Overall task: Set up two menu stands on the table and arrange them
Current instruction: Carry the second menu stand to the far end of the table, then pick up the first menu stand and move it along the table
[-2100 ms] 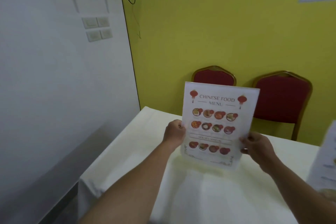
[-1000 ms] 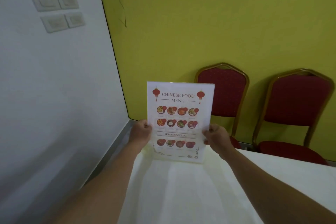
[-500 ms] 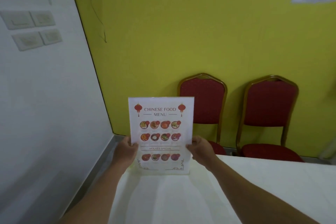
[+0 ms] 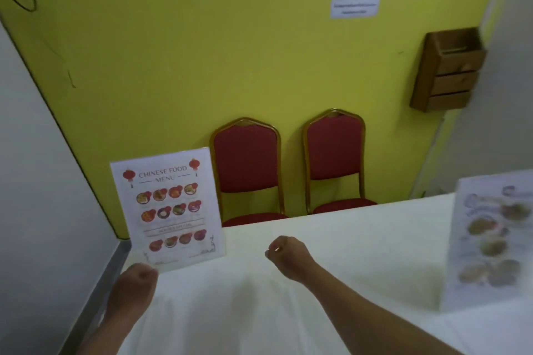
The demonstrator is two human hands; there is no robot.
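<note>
A Chinese food menu stand [image 4: 168, 212] stands upright at the far left corner of a table covered with a white tablecloth [image 4: 331, 253], its printed face turned toward the camera and leaning a little to the left; the sheet shows red lanterns at the top and rows of small dish pictures below. The left hand [image 4: 138, 282] sits at the stand's lower left corner, curled into a loose fist, and it seems to touch the bottom edge, though the blur makes it impossible to tell whether the fingers actually pinch it. The right hand [image 4: 285, 252] hangs over the cloth to the right of the stand, clear of it, with the fingers curled inward and the thumb tip resting against the forefinger, holding nothing that can be seen. A second menu stand [image 4: 490, 242] stands upright at the right side of the table, well apart from the first, its print too blurred to read. Behind the table two red padded chairs [image 4: 248, 164] with gold frames are lined up side by side against a yellow wall [image 4: 202, 52]. On that wall hang a small white paper sign [image 4: 354, 7] and, further right, a brown wooden box [image 4: 448, 70]. A pale grey wall [image 4: 37, 153] runs along the left side of the table
</note>
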